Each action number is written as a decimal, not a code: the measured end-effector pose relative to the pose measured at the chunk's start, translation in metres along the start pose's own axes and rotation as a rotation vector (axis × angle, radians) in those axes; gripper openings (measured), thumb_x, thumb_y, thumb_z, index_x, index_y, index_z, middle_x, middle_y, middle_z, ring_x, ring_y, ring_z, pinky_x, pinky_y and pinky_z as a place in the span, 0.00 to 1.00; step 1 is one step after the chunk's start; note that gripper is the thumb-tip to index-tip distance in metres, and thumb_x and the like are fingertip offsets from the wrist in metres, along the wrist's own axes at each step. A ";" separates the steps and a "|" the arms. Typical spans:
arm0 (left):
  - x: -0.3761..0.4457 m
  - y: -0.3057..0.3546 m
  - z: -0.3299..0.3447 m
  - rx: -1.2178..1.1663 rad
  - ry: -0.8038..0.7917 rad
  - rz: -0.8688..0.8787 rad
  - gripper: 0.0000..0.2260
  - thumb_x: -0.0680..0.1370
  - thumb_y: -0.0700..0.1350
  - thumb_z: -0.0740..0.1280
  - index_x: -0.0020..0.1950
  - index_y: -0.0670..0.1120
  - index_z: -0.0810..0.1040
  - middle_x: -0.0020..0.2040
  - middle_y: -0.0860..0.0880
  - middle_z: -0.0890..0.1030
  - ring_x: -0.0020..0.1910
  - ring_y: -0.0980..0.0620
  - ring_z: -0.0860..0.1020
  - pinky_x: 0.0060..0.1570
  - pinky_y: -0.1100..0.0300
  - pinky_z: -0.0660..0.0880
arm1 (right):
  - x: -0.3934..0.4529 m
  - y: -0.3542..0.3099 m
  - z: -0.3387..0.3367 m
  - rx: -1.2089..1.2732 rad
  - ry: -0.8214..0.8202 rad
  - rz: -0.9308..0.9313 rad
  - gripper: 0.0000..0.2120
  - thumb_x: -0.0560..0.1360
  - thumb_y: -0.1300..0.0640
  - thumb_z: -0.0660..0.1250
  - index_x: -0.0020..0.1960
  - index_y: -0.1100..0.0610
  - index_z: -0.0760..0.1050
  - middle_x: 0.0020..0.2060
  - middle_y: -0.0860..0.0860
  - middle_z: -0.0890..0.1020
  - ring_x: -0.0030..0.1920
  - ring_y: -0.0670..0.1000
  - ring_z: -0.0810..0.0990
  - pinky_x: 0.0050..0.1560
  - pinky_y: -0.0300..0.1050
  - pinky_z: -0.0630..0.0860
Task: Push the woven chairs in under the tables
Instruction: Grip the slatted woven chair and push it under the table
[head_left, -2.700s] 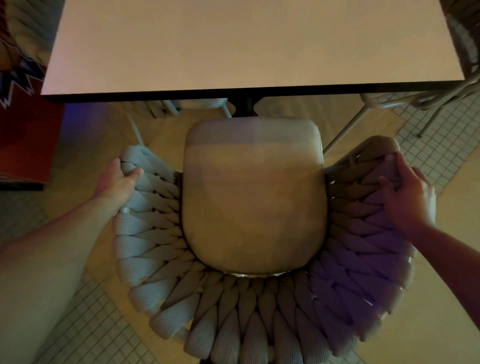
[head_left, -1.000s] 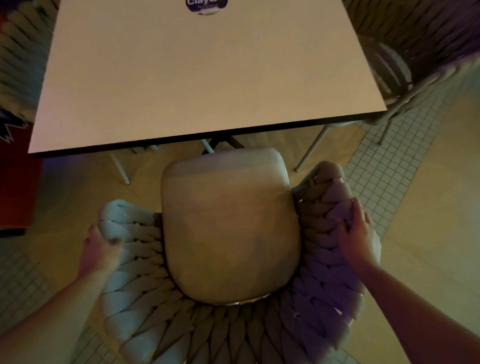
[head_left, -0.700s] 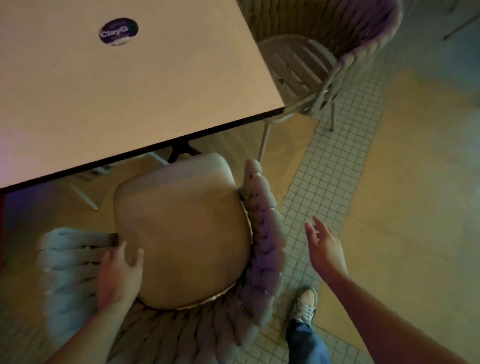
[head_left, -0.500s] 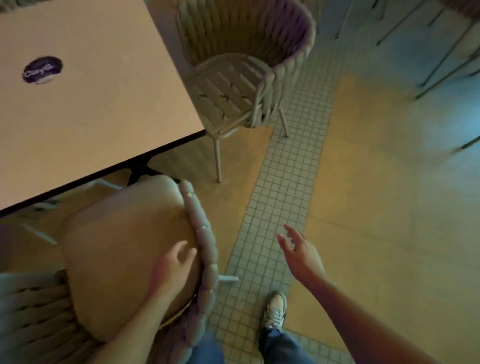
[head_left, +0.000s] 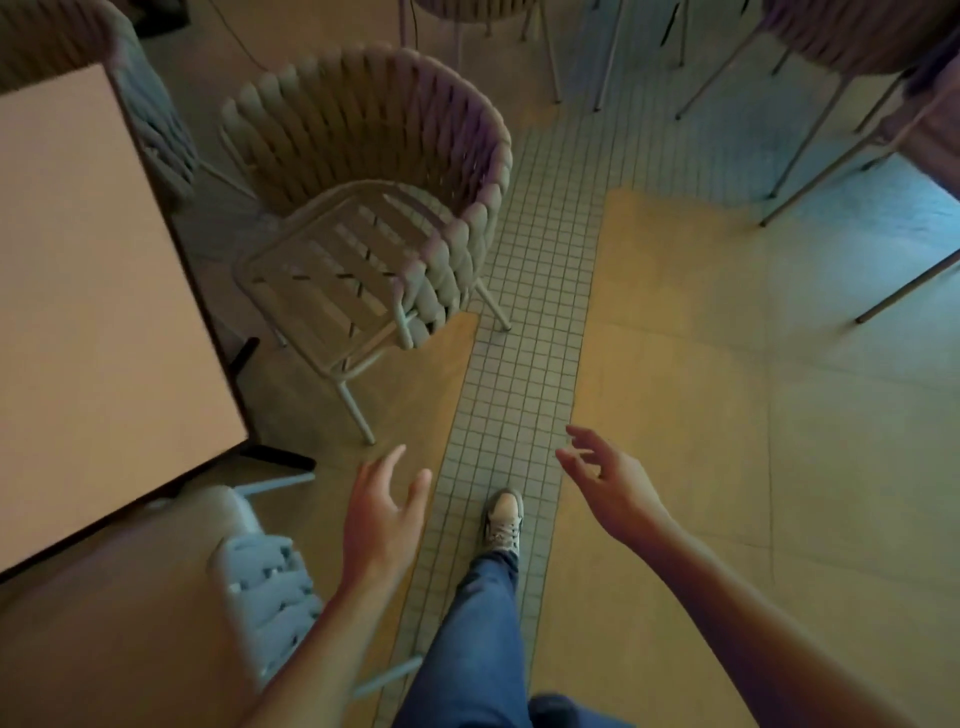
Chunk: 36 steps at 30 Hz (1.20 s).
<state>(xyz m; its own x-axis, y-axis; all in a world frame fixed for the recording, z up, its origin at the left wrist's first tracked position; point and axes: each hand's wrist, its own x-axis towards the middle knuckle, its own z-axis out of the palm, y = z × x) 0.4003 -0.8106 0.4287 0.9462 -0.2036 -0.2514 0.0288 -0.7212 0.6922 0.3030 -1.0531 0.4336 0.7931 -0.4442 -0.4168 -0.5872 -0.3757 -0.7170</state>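
Left hand: empty, fingers spread, palm turned inward, held above the floor just off the near right corner of the table.
Right hand: empty, fingers loosely apart and slightly curled, above the edge of the tiled strip.
Target chair: the slat-seat woven chair stands at the right edge of the table, not yet tucked in. Its open front faces the table; its curved woven back faces away, toward the tiled strip.
Direction from hands: the chair lies ahead and to the left of both hands, well apart from them, with nothing between.
Nearer hand: the left, judged by its line to the chair's near armrest end; the right must cross over the tiled strip to reach the back rim.
Push axis: judged to run from the woven back toward the table edge, that is, leftward in the head view.
Cushioned woven chair: at the near edge of the table, seat front under the tabletop; appears done.
Stance: 1 shoe planted on the tiled strip, toe pointing toward the target chair.
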 end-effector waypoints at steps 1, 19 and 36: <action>0.022 0.022 0.006 -0.018 -0.021 0.038 0.23 0.77 0.56 0.64 0.70 0.50 0.72 0.68 0.50 0.74 0.66 0.53 0.72 0.62 0.57 0.69 | 0.018 -0.007 -0.016 -0.006 0.010 -0.012 0.26 0.75 0.37 0.59 0.69 0.48 0.70 0.62 0.48 0.79 0.60 0.47 0.77 0.54 0.43 0.74; 0.336 0.253 0.052 -0.161 0.207 -0.124 0.18 0.76 0.57 0.64 0.63 0.50 0.76 0.62 0.49 0.79 0.62 0.51 0.77 0.56 0.54 0.73 | 0.360 -0.094 -0.287 -0.002 0.018 -0.220 0.20 0.77 0.44 0.61 0.66 0.48 0.72 0.57 0.45 0.79 0.54 0.43 0.78 0.50 0.39 0.72; 0.517 0.318 0.103 -0.410 0.645 -0.604 0.19 0.79 0.53 0.64 0.65 0.44 0.76 0.61 0.48 0.80 0.55 0.56 0.76 0.51 0.67 0.68 | 0.707 -0.300 -0.279 -0.346 -0.405 -0.568 0.19 0.77 0.43 0.61 0.66 0.46 0.72 0.58 0.45 0.79 0.55 0.44 0.77 0.54 0.46 0.73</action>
<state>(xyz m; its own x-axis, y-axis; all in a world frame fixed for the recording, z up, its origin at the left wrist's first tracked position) 0.8660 -1.2131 0.4490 0.7264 0.6150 -0.3068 0.5616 -0.2739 0.7808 0.9953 -1.4816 0.5103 0.9457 0.1986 -0.2572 -0.0379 -0.7187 -0.6943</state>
